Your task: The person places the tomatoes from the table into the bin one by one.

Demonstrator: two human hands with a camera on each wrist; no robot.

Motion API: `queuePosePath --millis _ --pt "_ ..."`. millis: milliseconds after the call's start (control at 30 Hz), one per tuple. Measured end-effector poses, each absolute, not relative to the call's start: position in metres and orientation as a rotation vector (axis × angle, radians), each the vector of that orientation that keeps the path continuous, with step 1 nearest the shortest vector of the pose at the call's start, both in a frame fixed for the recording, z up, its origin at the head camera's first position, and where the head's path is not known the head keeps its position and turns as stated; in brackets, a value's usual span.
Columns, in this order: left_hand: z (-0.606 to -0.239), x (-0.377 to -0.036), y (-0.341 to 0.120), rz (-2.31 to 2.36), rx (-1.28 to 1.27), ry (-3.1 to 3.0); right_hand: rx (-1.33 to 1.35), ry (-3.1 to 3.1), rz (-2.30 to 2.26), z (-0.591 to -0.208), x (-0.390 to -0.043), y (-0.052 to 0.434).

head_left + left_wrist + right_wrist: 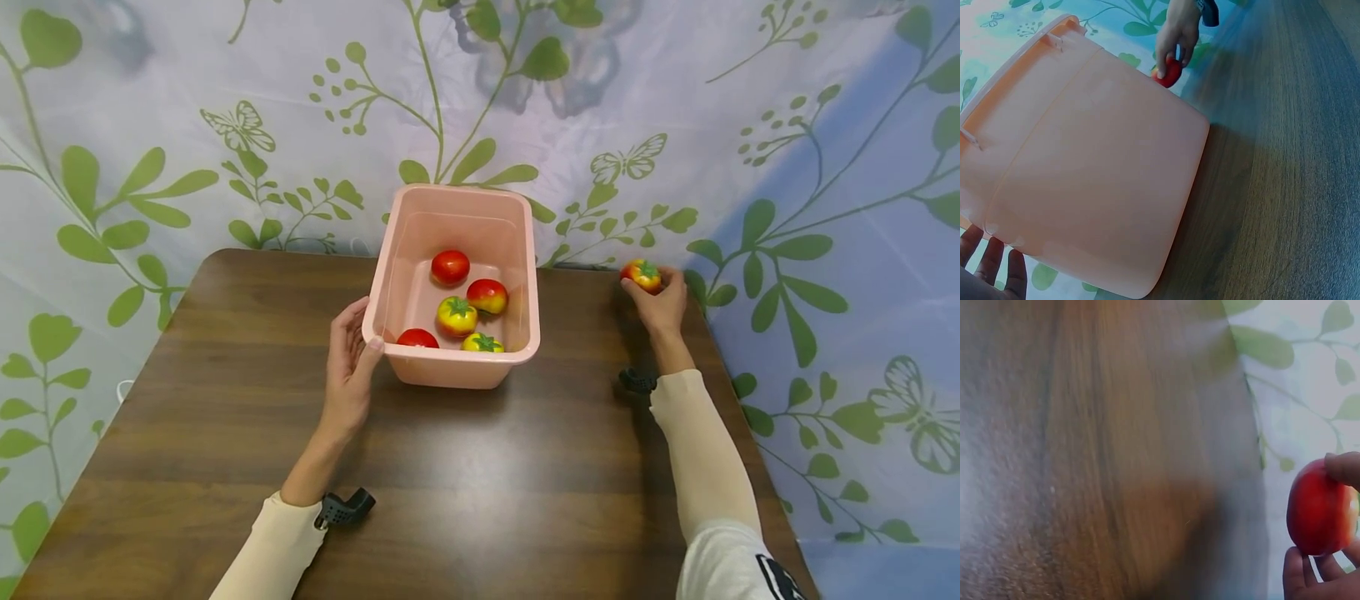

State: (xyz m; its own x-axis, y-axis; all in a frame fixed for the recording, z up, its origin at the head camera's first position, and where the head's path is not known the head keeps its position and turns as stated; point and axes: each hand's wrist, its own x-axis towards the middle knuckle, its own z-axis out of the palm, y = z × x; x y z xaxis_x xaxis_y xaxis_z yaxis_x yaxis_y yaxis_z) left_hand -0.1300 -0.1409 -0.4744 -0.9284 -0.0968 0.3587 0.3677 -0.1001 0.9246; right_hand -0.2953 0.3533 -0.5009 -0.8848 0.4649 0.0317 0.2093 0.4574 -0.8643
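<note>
A pink plastic bin [465,371] stands on the table near the wall, with several red and yellow toy tomatoes [457,317] inside. My left hand [348,367] grips its near left corner, thumb over the rim and fingers along the outer side. In the left wrist view, the bin's side [1097,169] fills much of the picture, with fingertips [990,259] against its lower left edge. At the table's far right, my right hand [663,308] holds a red and yellow toy tomato [641,273] with a green leafy top. The right wrist view shows that tomato [1319,509] between thumb and fingers.
The brown wooden table [465,500] reaches back to a hanging cloth [285,150] printed with green leaves and butterflies. Another stretch of cloth [885,333] runs along the right edge. Dark devices are strapped to both wrists [347,508].
</note>
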Motion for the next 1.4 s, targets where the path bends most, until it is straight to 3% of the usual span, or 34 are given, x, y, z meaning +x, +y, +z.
queuePosePath --millis 1067,1400 --pt "-0.477 -0.132 -0.139 -2.128 -0.305 -1.796 0.12 -2.422 1.511 -0.42 -0.257 0.251" --pt "-0.476 -0.132 -0.138 -2.133 -0.3 -1.804 0.28 -2.385 1.572 -0.376 -0.226 0.205"
